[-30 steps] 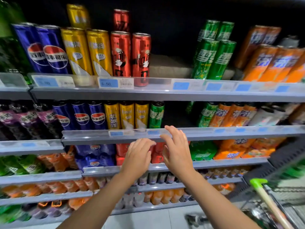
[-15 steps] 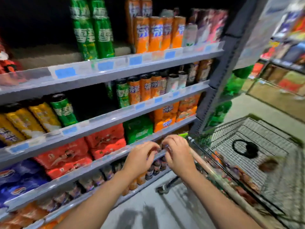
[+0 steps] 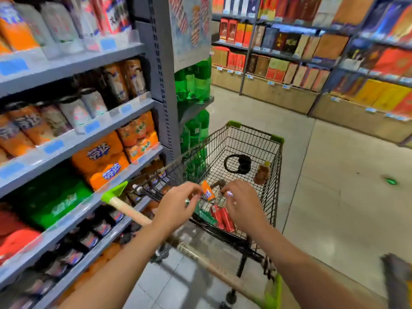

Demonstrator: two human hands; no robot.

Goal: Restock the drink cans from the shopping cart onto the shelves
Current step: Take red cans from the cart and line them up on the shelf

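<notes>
Both hands reach over the shopping cart (image 3: 275, 152), empty, fingers loosely curled, and the orange can (image 3: 207, 191) lies tilted between them, slightly nearer the left hand (image 3: 176, 206) than the right hand (image 3: 243, 204)

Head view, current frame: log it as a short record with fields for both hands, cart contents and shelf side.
left hand: left hand over the black wire shopping cart, holding nothing visible
right hand: right hand over the cart, fingers loosely curled, grip unclear
cart contents: orange drink can, red drink cans, green drink can, black headphones, amber bottle
shelf side: grey metal shelves on the person's left
</notes>
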